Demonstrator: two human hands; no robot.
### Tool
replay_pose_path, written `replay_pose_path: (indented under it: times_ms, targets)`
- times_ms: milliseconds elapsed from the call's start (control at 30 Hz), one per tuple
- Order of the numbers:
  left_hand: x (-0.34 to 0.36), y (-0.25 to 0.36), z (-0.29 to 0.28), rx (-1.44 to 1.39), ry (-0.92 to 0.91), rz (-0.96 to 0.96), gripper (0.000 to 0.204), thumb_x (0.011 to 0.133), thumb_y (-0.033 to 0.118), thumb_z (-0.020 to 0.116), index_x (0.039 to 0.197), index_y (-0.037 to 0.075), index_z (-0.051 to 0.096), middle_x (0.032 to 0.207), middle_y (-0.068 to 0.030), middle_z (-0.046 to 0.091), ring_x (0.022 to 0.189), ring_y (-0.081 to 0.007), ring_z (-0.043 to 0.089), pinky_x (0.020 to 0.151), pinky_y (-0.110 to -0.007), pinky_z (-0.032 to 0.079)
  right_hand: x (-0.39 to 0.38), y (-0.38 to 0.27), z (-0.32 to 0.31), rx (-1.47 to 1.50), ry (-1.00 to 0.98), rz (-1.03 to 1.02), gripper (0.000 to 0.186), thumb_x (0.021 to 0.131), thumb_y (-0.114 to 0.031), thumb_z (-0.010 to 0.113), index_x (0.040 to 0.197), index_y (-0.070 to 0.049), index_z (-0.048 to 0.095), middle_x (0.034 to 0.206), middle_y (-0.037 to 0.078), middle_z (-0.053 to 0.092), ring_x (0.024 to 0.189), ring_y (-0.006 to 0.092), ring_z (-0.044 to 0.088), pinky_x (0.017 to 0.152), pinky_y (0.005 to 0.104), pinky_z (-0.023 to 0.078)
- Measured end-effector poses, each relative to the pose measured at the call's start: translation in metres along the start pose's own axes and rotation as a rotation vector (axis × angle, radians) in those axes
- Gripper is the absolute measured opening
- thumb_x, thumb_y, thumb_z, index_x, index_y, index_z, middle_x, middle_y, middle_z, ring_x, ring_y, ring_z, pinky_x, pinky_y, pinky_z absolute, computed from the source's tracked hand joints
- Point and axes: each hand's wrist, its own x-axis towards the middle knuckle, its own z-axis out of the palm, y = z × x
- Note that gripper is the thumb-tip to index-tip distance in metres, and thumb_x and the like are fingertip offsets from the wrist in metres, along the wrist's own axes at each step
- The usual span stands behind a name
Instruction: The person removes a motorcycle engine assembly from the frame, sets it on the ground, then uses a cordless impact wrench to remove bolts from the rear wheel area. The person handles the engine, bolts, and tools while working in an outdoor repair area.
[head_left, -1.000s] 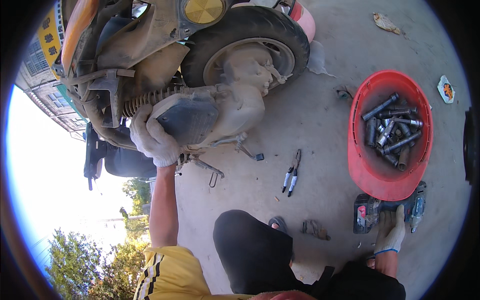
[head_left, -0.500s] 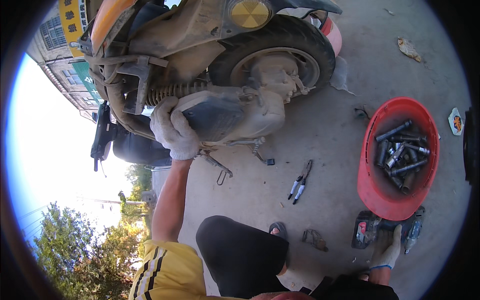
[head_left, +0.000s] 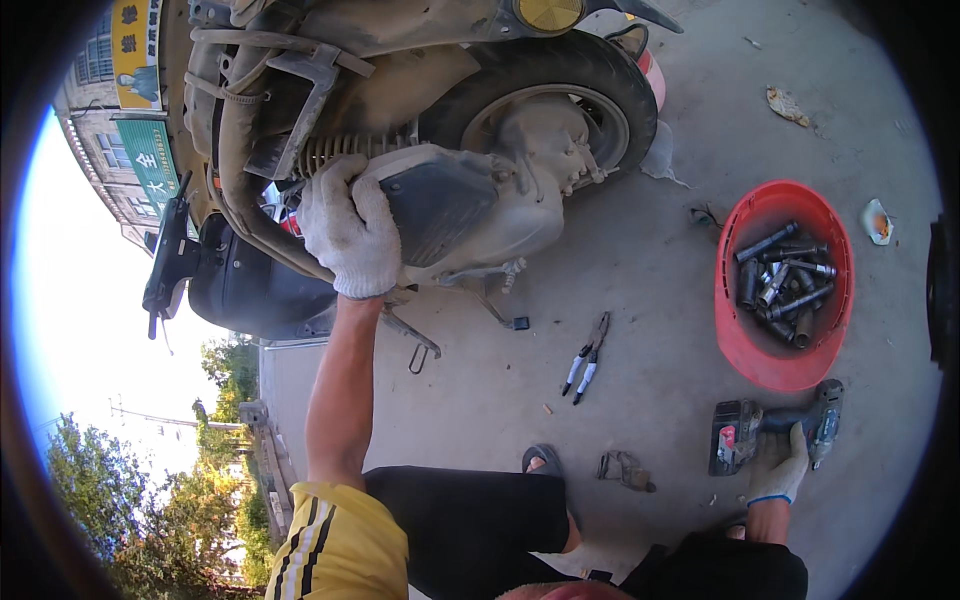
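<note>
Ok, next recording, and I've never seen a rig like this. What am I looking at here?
There's no robot: these are a person's own two gloved hands. Every picture comes from one wide fisheye camera worn on the head, looking down, so straight edges bend near the rim. The left hand rests against the casing on the side of a dusty scooter. The right hand grips a cordless power tool by its handle. On the ground, an upturned red hard hat holds a heap of metal sockets, and pliers with white-wrapped handles lie nearer the middle.
</note>
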Motion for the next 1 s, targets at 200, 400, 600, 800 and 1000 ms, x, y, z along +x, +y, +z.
replay_pose_path:
  times_ms: [200, 400, 600, 800, 1000]
  targets:
    - [0.003, 0.000, 0.004, 0.013, 0.075, 0.093, 0.017, 0.097, 0.014, 0.062, 0.107, 0.004, 0.072, 0.104, -0.0139, 0.073, 0.100, -0.0358, 0.067, 0.092, -0.047, 0.050, -0.046, -0.003, 0.035, 0.026, 0.171, -0.123, 0.027, 0.098, -0.033, 0.078, 0.108, -0.012, 0.064, 0.097, 0.003, 0.064, 0.094, 0.0221, 0.063, 0.090, 0.0391, 0.052]
    - [0.000, -0.004, 0.004, -0.018, 0.108, 0.112, 0.016, 0.096, 0.013, 0.064, 0.106, 0.004, 0.072, 0.105, -0.0130, 0.074, 0.100, -0.0351, 0.068, 0.092, -0.047, 0.050, -0.073, -0.003, 0.018, -0.044, 0.035, -0.129, 0.022, 0.100, -0.028, 0.075, 0.106, -0.013, 0.059, 0.082, 0.001, 0.054, 0.069, 0.0192, 0.056, 0.068, 0.0356, 0.051]
    - [-0.001, -0.008, -0.002, -0.035, 0.092, 0.120, 0.016, 0.096, 0.014, 0.065, 0.107, 0.004, 0.073, 0.109, -0.0136, 0.075, 0.102, -0.0357, 0.069, 0.093, -0.047, 0.051, -0.092, 0.012, 0.037, -0.270, 0.015, -0.172, 0.027, 0.101, -0.020, 0.070, 0.124, -0.012, 0.059, 0.082, 0.001, 0.055, 0.066, 0.0179, 0.056, 0.059, 0.0346, 0.049]
    - [-0.002, -0.010, -0.006, -0.105, 0.061, 0.104, 0.016, 0.096, 0.015, 0.068, 0.108, 0.004, 0.072, 0.110, -0.0146, 0.075, 0.103, -0.0359, 0.069, 0.094, -0.046, 0.051, -0.080, 0.016, 0.036, -0.261, 0.061, -0.080, 0.027, 0.099, -0.016, 0.070, 0.123, -0.011, 0.059, 0.081, 0.002, 0.056, 0.064, 0.0179, 0.058, 0.055, 0.0354, 0.049]
    - [-0.002, -0.012, 0.001, -0.059, 0.094, 0.133, 0.016, 0.096, 0.014, 0.068, 0.108, 0.004, 0.072, 0.109, -0.0144, 0.075, 0.101, -0.0358, 0.069, 0.093, -0.047, 0.051, -0.072, 0.015, 0.027, -0.262, 0.123, -0.065, 0.019, 0.097, -0.015, 0.071, 0.110, -0.011, 0.058, 0.078, 0.003, 0.057, 0.060, 0.0180, 0.058, 0.053, 0.0354, 0.049]
